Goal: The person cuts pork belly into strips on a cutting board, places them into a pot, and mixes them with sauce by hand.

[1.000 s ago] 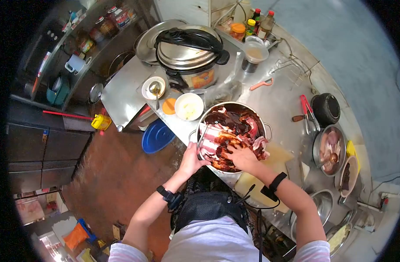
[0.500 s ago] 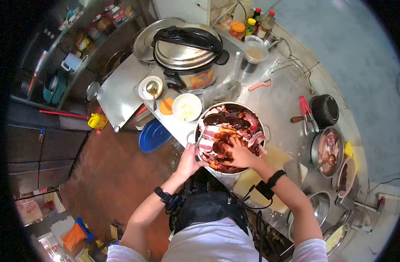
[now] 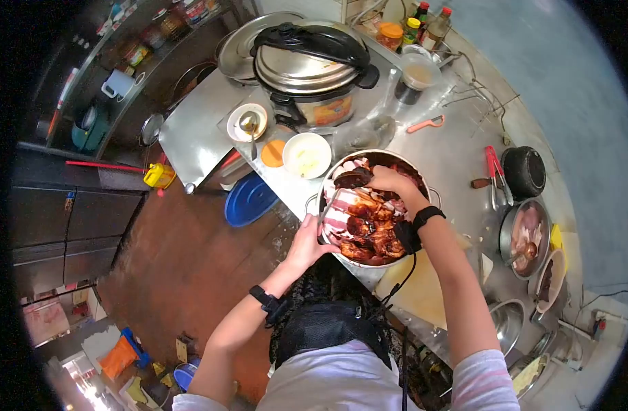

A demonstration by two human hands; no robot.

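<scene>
A round metal pot (image 3: pixel 362 263) holds strips of raw pork belly (image 3: pixel 371 229) coated in dark brown sauce. My left hand (image 3: pixel 308 244) grips the pot's near-left rim, with the thumb lying over the edge. My right hand (image 3: pixel 391 182) reaches into the far side of the pot, down among the meat; its fingers are mostly hidden there. Just left of those fingers is the dark, sauce-covered bowl of what looks like a ladle (image 3: pixel 353 179), its thin handle slanting toward the left rim.
Left of the pot stand a white bowl (image 3: pixel 307 156) and a bowl with a spoon (image 3: pixel 247 122). A large pressure cooker (image 3: pixel 314 75) stands behind. To the right are red-handled tongs (image 3: pixel 493 171), a black pot (image 3: pixel 523 172) and a metal basin of meat (image 3: pixel 506 233). A peeler (image 3: pixel 425 124) lies farther back.
My right hand has moved from the middle of the meat to the far side of the pot, beside the ladle. My left hand stays on the rim. The view has shifted slightly.
</scene>
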